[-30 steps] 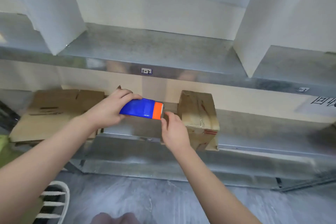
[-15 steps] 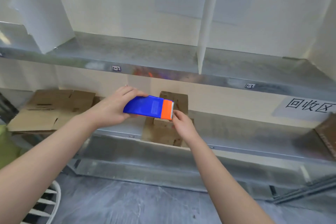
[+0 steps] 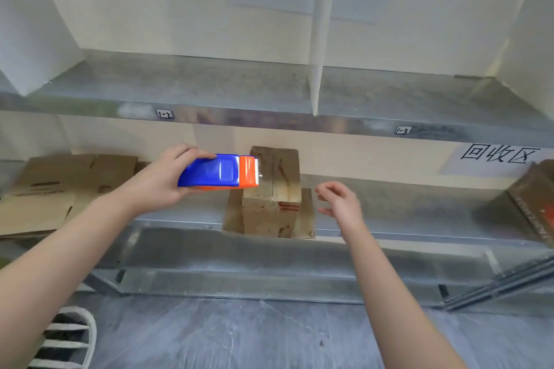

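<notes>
My left hand (image 3: 156,186) grips a blue and orange tape dispenser (image 3: 218,171), held level with its toothed orange end pointing right. Just behind and below that end stands a small brown cardboard box (image 3: 274,198) on the lower metal shelf (image 3: 404,219). My right hand (image 3: 341,202) hovers to the right of the box with fingers loosely spread and nothing in it.
Flattened cardboard (image 3: 57,189) lies on the lower shelf at the left. Another brown box (image 3: 530,204) sits at the far right. An upper metal shelf (image 3: 209,90) carries white dividers (image 3: 317,39). A slatted white object (image 3: 66,338) is on the grey floor at the bottom left.
My right hand has let go of the dispenser's orange end and moved right, away from it. The view shifted so the small box now sits centred behind the dispenser.
</notes>
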